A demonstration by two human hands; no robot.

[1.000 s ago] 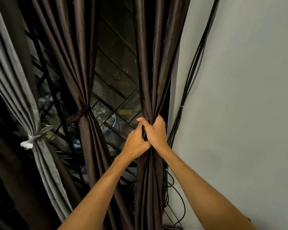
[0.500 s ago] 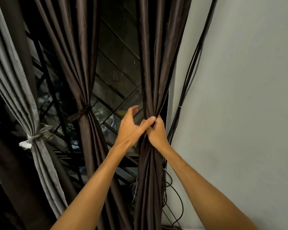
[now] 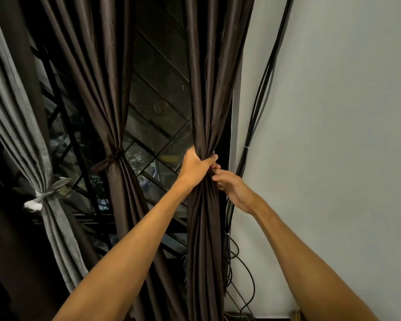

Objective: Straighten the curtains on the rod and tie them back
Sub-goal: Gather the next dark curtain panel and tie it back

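Left fingers (image 3: 206,160) are curled tight round the gathered waist of the right-hand brown curtain (image 3: 208,100), bunching its width into one rope. The left hand (image 3: 196,167) comes in from the panel's left side. Right hand (image 3: 235,189) sits just below and to the right, fingertips (image 3: 216,175) bent in against the curtain's right edge. They are partly hidden by cloth, so I cannot tell if they pinch a fold or a band. No tie shows on this panel. It hangs at the window's right end, beside the wall (image 3: 333,135), with black cables (image 3: 262,107) just beside it. To the left, the middle brown curtain (image 3: 116,205) is cinched by a brown tie (image 3: 109,159). Farther left, the grey curtain (image 3: 53,218) carries a pale tie (image 3: 44,193). Judgement: the fabric looks thin, light, soft and satin-slick, so pleats may slip from a loose grip. Best hold is the whole bundle at the waist, level with the neighbour's tie, clear of the cables.
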